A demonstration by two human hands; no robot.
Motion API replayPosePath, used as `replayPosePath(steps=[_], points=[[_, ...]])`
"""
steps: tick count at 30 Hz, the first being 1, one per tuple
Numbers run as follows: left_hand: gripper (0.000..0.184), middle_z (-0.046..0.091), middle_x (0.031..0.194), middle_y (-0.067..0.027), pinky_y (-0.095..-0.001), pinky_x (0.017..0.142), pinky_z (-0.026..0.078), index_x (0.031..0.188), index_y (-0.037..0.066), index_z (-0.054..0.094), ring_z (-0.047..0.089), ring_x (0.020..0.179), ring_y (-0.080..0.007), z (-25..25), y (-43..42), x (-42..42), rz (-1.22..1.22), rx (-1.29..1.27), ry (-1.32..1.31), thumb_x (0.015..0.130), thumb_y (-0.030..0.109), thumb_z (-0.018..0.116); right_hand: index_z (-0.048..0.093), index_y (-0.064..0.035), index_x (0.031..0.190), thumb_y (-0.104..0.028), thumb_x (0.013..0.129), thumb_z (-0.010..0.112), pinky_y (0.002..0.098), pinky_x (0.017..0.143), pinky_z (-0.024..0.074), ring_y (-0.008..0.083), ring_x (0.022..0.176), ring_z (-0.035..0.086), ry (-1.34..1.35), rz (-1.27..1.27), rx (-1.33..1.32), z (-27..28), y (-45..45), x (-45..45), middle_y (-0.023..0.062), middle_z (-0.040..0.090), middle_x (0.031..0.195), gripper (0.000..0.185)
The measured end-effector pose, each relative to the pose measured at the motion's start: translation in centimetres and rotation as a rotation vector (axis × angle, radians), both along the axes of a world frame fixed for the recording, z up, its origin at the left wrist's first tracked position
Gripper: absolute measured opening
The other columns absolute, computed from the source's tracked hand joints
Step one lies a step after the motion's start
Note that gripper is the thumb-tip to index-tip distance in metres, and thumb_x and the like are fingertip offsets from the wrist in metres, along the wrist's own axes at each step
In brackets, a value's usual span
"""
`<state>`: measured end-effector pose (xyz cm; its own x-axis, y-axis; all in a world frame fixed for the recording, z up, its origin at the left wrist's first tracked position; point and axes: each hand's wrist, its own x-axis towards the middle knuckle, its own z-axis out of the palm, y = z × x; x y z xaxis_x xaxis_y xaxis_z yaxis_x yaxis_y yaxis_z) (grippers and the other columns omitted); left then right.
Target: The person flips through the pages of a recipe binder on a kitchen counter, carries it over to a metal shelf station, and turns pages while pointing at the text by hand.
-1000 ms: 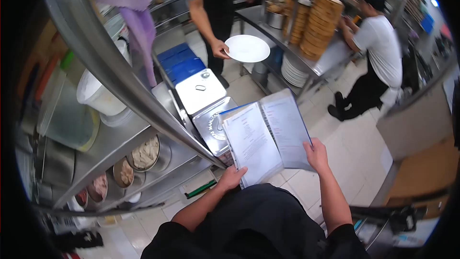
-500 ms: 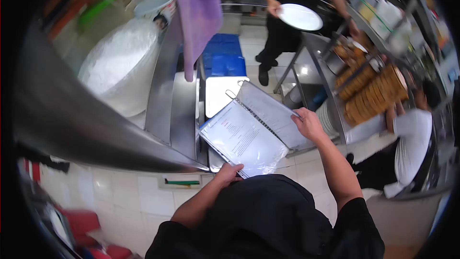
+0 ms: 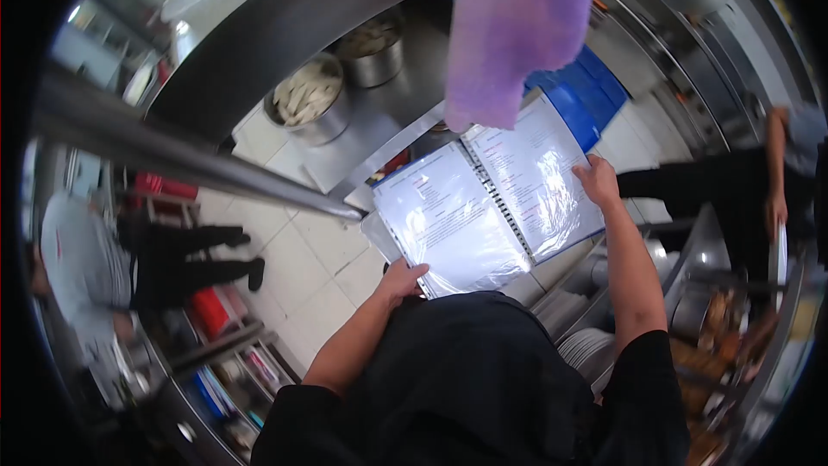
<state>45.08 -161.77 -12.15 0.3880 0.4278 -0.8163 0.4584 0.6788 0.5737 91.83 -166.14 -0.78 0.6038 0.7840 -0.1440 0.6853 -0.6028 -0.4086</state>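
Observation:
A ring binder (image 3: 448,223) lies spread open in front of me, with printed sheets in glossy plastic sleeves on both sides of its spine. My left hand (image 3: 403,280) grips the lower left edge, thumb on top and fingers hidden beneath. At the right edge, my right hand (image 3: 597,181) holds the other side between thumb and fingers. A purple cloth (image 3: 522,30) hangs just beyond the binder and covers part of its top edge. Glare hides some of the print.
Metal pots (image 3: 308,102) of pale pieces stand on a steel shelf at upper left. A metal post (image 3: 224,168) reaches near the binder's left corner. Blue crates (image 3: 586,95) are beyond it. One person (image 3: 82,267) stands left, another (image 3: 733,181) right. Stacked plates (image 3: 588,352) sit at lower right.
My view has swung left, bringing the pots and a person on the left into sight. The binder's right side now lies flatter, showing a printed page. Both hands keep their hold.

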Motion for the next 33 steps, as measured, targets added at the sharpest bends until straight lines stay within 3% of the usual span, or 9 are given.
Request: replayPosePath(steps=[3, 7, 9, 12, 16, 19, 23, 30, 33], points=[[0.043, 0.068, 0.103, -0.0147, -0.0342, 0.061, 0.058, 0.121, -0.007, 0.056, 0.069, 0.079, -0.024, 1.0, -1.8, 1.1, 0.198, 0.21, 0.081, 0.091, 0.021, 0.068, 0.064, 0.0019, 0.119, -0.031, 0.082, 0.074, 0.047, 0.09, 0.0515, 0.0426, 0.104, 0.066, -0.104, 0.03, -0.091, -4.3, 3.1, 1.4, 0.028, 0.067, 0.114, 0.051], [0.048, 0.068, 0.108, -0.0238, -0.0413, 0.083, 0.055, 0.118, -0.009, 0.056, 0.069, 0.096, -0.0341, -1.2, -2.4, 0.7, 0.117, 0.374, 0.311, 0.086, 0.024, 0.073, 0.05, 0.0012, 0.138, -0.042, 0.081, 0.076, 0.0517, 0.097, 0.0485, 0.0469, 0.119, 0.057, -0.264, 0.174, -0.212, -5.7, 3.9, -2.4, 0.0304, 0.053, 0.137, 0.076], [0.05, 0.068, 0.108, -0.0267, -0.0417, 0.09, 0.051, 0.116, -0.009, 0.057, 0.067, 0.102, -0.0366, -0.6, -2.4, 0.6, 0.114, 0.376, 0.315, 0.085, 0.026, 0.073, 0.037, -0.0007, 0.148, -0.052, 0.08, 0.075, 0.0571, 0.104, 0.042, 0.0501, 0.133, 0.042, -0.004, 0.222, -0.457, -7.6, 4.4, -4.8, 0.029, 0.035, 0.152, 0.093], [0.049, 0.068, 0.107, -0.0267, -0.0423, 0.089, 0.052, 0.116, -0.009, 0.057, 0.067, 0.1, -0.0367, -0.1, -2.6, 0.7, 0.088, 0.42, 0.324, 0.086, 0.026, 0.073, 0.031, 0.0006, 0.151, -0.057, 0.08, 0.072, 0.0617, 0.111, 0.0296, 0.0495, 0.142, 0.027, -0.137, 0.26, -0.205, -10.7, 2.2, -7.6, 0.0292, 0.024, 0.158, 0.1], [0.046, 0.068, 0.105, -0.0266, -0.0428, 0.088, 0.052, 0.114, -0.008, 0.057, 0.067, 0.099, -0.0381, -0.2, -3.0, 0.7, 0.158, 0.411, 0.303, 0.087, 0.026, 0.072, 0.033, 0.0028, 0.148, -0.053, 0.079, 0.075, 0.0601, 0.113, 0.0262, 0.0502, 0.141, 0.028, -0.046, 0.313, -0.224, -9.1, 2.4, -6.6, 0.0298, 0.025, 0.157, 0.098], [0.045, 0.068, 0.104, -0.0265, -0.0433, 0.088, 0.052, 0.113, -0.008, 0.056, 0.067, 0.098, -0.0387, 1.3, -3.4, 2.1, 0.168, 0.449, 0.43, 0.087, 0.026, 0.071, 0.032, 0.0057, 0.148, -0.053, 0.078, 0.075, 0.059, 0.114, 0.025, 0.0501, 0.141, 0.028, -0.178, 0.334, -0.076, -10.4, -0.2, -3.3, 0.0309, 0.024, 0.157, 0.101], [0.045, 0.068, 0.106, -0.0283, -0.0453, 0.088, 0.052, 0.117, -0.007, 0.054, 0.067, 0.1, -0.0412, 0.9, -5.2, 3.3, 0.228, 0.511, 0.584, 0.089, 0.026, 0.069, 0.027, 0.011, 0.148, -0.059, 0.079, 0.072, 0.0576, 0.115, 0.0247, 0.0503, 0.141, 0.027, -0.093, 0.13, -0.275, -10.5, -3.3, -0.9, 0.033, 0.022, 0.157, 0.108], [0.048, 0.068, 0.11, -0.0268, -0.0449, 0.092, 0.051, 0.123, -0.005, 0.053, 0.067, 0.104, -0.0409, 0.1, -7.0, 5.8, 0.369, 0.566, 0.772, 0.089, 0.026, 0.069, 0.03, 0.0091, 0.148, -0.05, 0.085, 0.07, 0.0601, 0.114, 0.025, 0.0532, 0.14, 0.026, -0.212, 0.4, 0.071, -14.1, -3.7, 0.6, 0.0368, 0.023, 0.154, 0.096], [0.051, 0.068, 0.113, -0.0258, -0.0434, 0.092, 0.051, 0.127, -0.004, 0.053, 0.067, 0.104, -0.0396, -0.2, -7.4, 6.0, 0.394, 0.574, 0.794, 0.09, 0.025, 0.069, 0.032, 0.0073, 0.148, -0.045, 0.086, 0.071, 0.0608, 0.113, 0.0256, 0.054, 0.139, 0.028, -0.241, 0.461, 0.049, -13.5, -3.1, 0.5, 0.0367, 0.023, 0.154, 0.091]])
